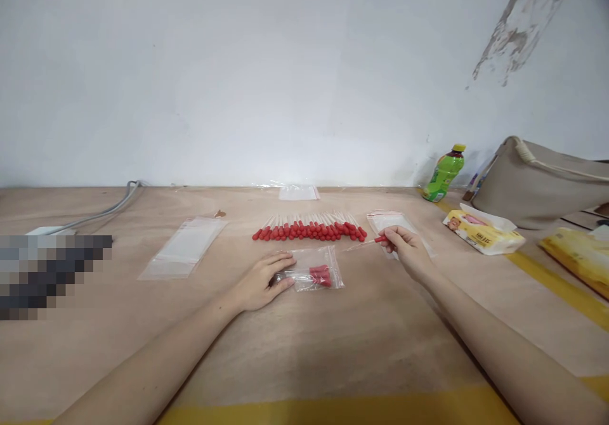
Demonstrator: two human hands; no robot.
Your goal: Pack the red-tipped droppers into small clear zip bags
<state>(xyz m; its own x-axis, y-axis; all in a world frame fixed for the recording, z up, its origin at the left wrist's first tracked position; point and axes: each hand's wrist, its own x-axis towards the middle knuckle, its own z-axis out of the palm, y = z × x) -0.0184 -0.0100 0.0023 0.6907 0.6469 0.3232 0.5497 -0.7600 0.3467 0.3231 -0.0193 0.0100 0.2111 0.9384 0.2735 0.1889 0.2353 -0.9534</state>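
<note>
My left hand holds the left end of a clear zip bag flat on the table, thumb along its near edge and fingers along the far edge. Inside the bag lie a few red-handled sticks, their red ends to the right. Between the fingertips of my right hand is the red end of another thin stick; its pale shaft points left toward the bag. Beyond the bag, a row of red-handled sticks lies side by side, red ends toward me.
Stacks of clear bags lie left and behind my right hand; another bag touches the wall. A green bottle, tissue pack, yellow pack and grey handbag stand right. A cable runs at left.
</note>
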